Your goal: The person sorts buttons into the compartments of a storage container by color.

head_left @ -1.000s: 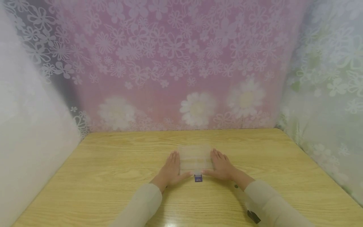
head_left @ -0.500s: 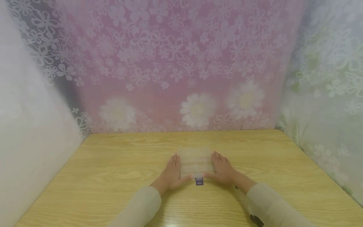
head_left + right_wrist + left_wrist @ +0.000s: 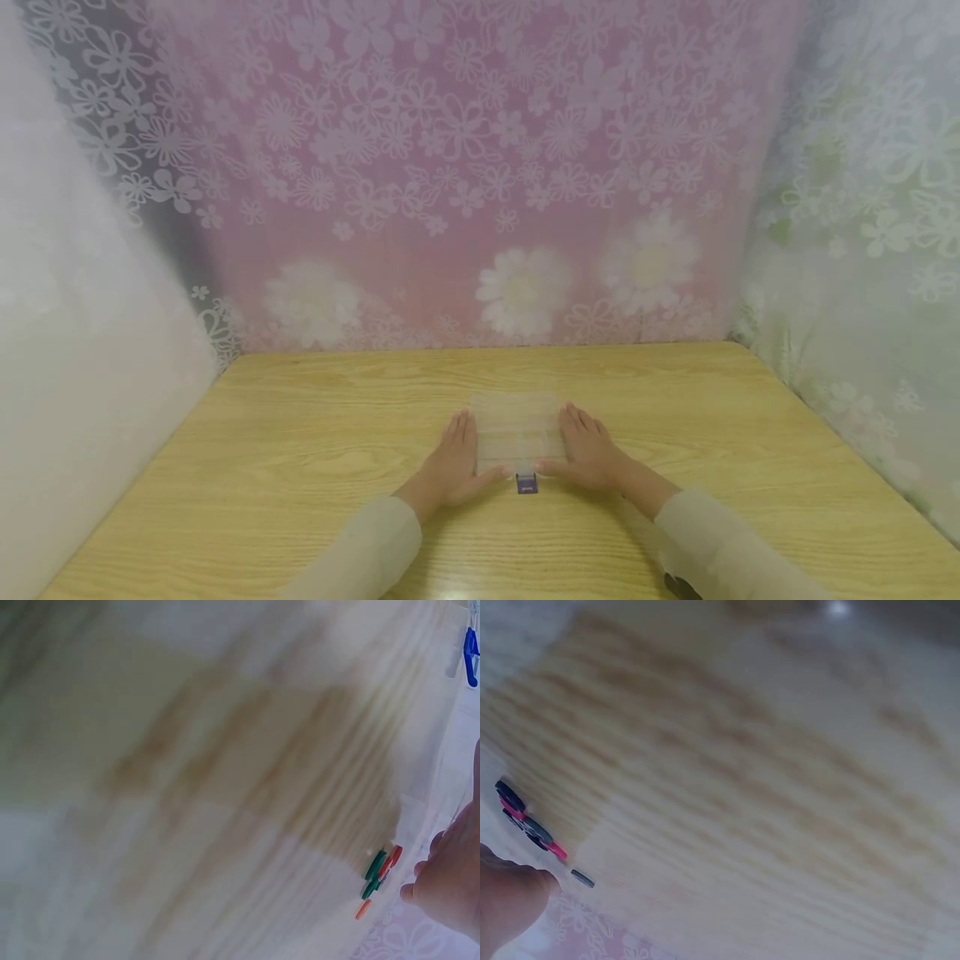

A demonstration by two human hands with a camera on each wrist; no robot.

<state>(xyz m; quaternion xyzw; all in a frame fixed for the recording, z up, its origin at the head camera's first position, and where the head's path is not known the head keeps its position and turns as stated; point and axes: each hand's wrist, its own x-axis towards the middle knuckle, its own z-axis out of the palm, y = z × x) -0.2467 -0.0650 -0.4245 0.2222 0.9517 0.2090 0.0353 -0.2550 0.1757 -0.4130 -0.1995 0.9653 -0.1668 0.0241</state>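
Observation:
A clear plastic box [image 3: 517, 412] with a purple latch [image 3: 527, 483] at its near side sits on the wooden table, mid-width in the head view. Against its left side lies my left hand [image 3: 453, 462], fingers straight, thumb stretched along the near edge. My right hand [image 3: 588, 446] mirrors it on the right side, its thumb close to the latch. Several flat dark and pink discs [image 3: 529, 821] show beside the left hand in the left wrist view. The right wrist view has green and red discs [image 3: 381, 870] near the right hand. In the head view the discs are mostly hidden.
The table [image 3: 322, 425] carries the box and discs. A flowered pink curtain [image 3: 450, 208] hangs behind its far edge, with pale sheets at the left and right. A dark object [image 3: 681, 586] pokes out under the right sleeve.
The box and both hands have shifted slightly toward me over the table. Both hands keep the same pose at its sides. Less of the dark object under the right sleeve shows now.

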